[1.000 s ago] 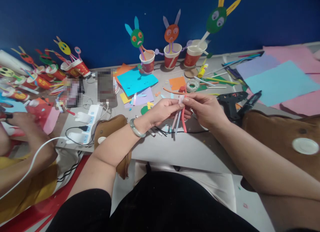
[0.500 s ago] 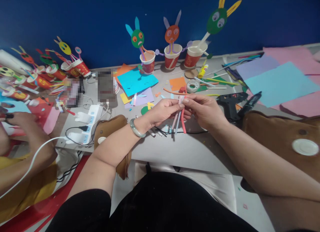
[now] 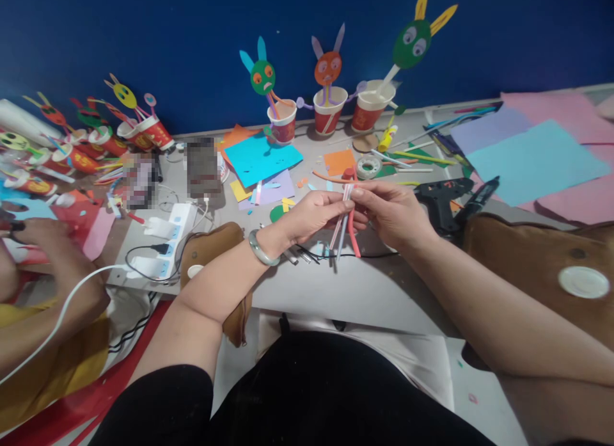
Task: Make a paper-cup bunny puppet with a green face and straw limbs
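My left hand (image 3: 314, 217), a bangle on its wrist, pinches a small bundle of thin pale sticks (image 3: 341, 231) between thumb and fingers. My right hand (image 3: 391, 212) meets it from the right, its fingers closed on the top of the same bundle and on a red-orange strip (image 3: 353, 231) that hangs down beside the sticks. Both hands are held over the grey table (image 3: 345, 292), fingertips nearly touching. An orange strip (image 3: 329, 178) lies behind the hands, near a white tape roll (image 3: 369, 166).
Paper cups with paper-faced figures (image 3: 328, 110) line the blue wall. A black glue gun (image 3: 444, 199) and brown bag (image 3: 532, 260) are at right, a power strip (image 3: 178, 231) at left. Another person's hand (image 3: 45, 241) works at far left.
The view has shifted very slightly. My hands keep the same hold on the bundle, and the red-orange strip's lower end has moved a little to the right.
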### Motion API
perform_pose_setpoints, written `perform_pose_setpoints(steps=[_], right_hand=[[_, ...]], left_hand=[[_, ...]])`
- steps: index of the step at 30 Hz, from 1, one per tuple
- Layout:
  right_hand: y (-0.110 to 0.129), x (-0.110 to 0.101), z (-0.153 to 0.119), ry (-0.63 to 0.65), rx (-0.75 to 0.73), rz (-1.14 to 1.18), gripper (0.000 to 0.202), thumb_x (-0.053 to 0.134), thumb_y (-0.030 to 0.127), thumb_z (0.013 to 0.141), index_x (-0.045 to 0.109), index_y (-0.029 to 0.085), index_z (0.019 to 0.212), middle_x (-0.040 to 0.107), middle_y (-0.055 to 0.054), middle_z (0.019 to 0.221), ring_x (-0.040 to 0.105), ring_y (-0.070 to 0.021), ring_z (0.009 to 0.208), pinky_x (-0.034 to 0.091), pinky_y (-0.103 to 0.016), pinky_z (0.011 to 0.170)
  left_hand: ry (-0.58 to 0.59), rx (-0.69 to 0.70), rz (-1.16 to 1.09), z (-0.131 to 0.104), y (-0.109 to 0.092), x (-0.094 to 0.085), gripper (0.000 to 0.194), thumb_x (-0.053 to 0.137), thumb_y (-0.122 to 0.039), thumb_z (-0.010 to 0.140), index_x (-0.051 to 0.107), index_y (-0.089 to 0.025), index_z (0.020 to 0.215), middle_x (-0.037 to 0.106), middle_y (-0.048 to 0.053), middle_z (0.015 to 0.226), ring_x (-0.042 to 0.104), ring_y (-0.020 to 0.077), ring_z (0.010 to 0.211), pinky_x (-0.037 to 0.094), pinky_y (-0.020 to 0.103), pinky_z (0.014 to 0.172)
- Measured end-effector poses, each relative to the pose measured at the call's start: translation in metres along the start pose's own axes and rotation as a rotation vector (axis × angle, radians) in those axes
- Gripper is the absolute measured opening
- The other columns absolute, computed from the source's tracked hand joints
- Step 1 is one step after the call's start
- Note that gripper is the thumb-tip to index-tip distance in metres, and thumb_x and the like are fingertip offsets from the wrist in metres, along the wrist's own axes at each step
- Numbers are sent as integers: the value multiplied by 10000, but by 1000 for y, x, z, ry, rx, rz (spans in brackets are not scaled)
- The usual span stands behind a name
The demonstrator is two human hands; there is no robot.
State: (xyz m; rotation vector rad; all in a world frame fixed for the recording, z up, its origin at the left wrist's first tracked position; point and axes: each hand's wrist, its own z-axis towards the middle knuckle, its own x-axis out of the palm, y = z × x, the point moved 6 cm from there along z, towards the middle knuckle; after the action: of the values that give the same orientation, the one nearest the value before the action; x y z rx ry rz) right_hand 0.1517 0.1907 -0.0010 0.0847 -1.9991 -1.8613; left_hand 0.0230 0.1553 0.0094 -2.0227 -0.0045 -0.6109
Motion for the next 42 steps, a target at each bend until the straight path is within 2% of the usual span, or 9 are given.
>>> perform_pose_setpoints(steps=[8,13,17,21,26,31,35,40,42], right_hand=[[3,0,-1,-37,0,-34,577,1043,691,609,826,231,882,673,21,668,528,-108,517,456,-273,461],[17,-8,-7,-202,-189,-221,521,1039,632,674,696,259,796,694,-10,762,671,-188,720,572,-330,651],[15,-1,-9,-114,-227,-423,432,989,512,786,669,243,678,641,-16,676,700,-222,779,578,-361,740],[12,3,-8,-47,-256,-443,294,927,467,845,781,241,727,743,-45,780,738,-238,870,594,-388,857],[15,2,-10,-65,-285,-534,270,927,480,836,803,266,728,752,-34,744,662,-210,712,546,-371,706],[18,5,-16,-109,-335,-535,279,906,486,851,761,279,735,790,-48,793,681,-227,698,536,-390,660],[17,5,-19,-151,-330,-480,437,964,512,802,608,277,708,708,-9,669,628,-189,592,499,-354,578],[20,9,-21,-93,-347,-585,459,916,572,834,604,272,680,686,-13,653,563,-159,566,498,-342,581],[25,6,-21,-117,-369,-616,482,920,586,809,583,271,665,649,-6,624,530,-154,558,477,-340,571]], left_hand=[[-47,39,13,2,1,0,161,823,-257,1010,817,-104,959,815,56,784,798,149,760,656,343,967],[-172,176,9,7,-5,-15,168,779,-283,1030,831,-133,976,803,36,815,761,123,785,607,265,876],[-180,225,-26,9,-7,-18,182,796,-320,1000,829,-149,947,807,38,853,742,113,780,581,249,832],[-151,244,-49,7,-10,-14,216,829,-348,976,822,-151,886,814,45,872,757,126,857,572,242,862],[-187,180,-115,7,-7,-17,180,716,-240,1045,821,-140,939,826,58,939,761,129,885,557,245,872],[-186,154,-179,7,-6,-17,218,630,-192,1073,820,-133,984,839,68,955,787,161,955,580,273,921],[-194,160,-179,5,-7,-15,216,631,-196,1077,819,-144,985,847,66,947,802,164,964,597,262,894],[-248,196,-150,5,-8,-21,167,681,-214,1065,822,-145,1008,843,59,908,804,154,904,599,244,837],[-246,201,-125,6,-7,-21,159,728,-263,1052,826,-143,1016,839,59,890,798,150,856,601,248,819]])
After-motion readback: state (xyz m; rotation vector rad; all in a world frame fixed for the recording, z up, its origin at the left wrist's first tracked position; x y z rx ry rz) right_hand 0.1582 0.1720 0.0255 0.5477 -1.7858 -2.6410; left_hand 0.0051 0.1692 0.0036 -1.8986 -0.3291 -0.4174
